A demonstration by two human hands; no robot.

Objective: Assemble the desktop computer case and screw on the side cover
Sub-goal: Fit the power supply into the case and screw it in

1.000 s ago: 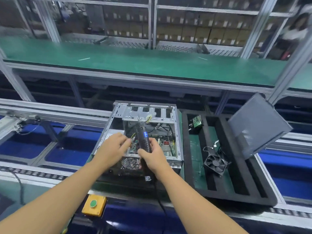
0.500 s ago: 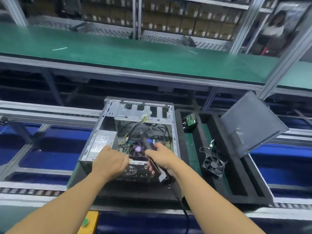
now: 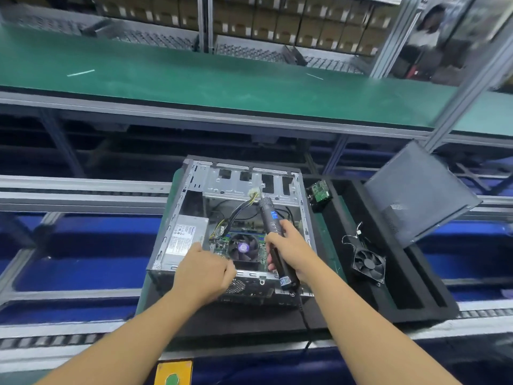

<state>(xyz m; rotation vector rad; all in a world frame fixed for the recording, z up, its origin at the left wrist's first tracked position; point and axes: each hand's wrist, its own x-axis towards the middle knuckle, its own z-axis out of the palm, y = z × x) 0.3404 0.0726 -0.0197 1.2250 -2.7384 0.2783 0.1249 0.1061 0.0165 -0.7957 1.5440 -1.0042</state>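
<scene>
Head view, the only one. The computer case (image 3: 238,187) lies on its side on a dark pallet on the conveyor line, open face up, mid-frame. Inside it the power supply (image 3: 184,240) sits at the left and the cooler fan (image 3: 244,248) in the middle, with cables loose above the fan. The side cover (image 3: 416,190) is not on: it leans tilted at the far right of the black foam tray (image 3: 410,287), well apart from the case. A loose fan (image 3: 369,263) and a small circuit board (image 3: 320,193) lie in that tray, neither one fitted. Right hand (image 3: 288,251): grip wrapped round the electric screwdriver (image 3: 270,218), held slanted over the open case. The driver's collared far end points away from me toward the drive bays, and its cord trails off the near end over the case's front edge. I see it touching no screw. Left hand (image 3: 204,273): fingers curled at the case's near top rail. The fingertips are hidden, so I cannot tell whether the grip pinches a screw or only rests on the rail. Judgement: internal fitting is in hand and the cover step is not begun. The next move, as I read it, calls for tipping the driver bit-down and setting it square over a screw point while the left hand steadies the case. The loose cables by the cooler could snag the bit.
</scene>
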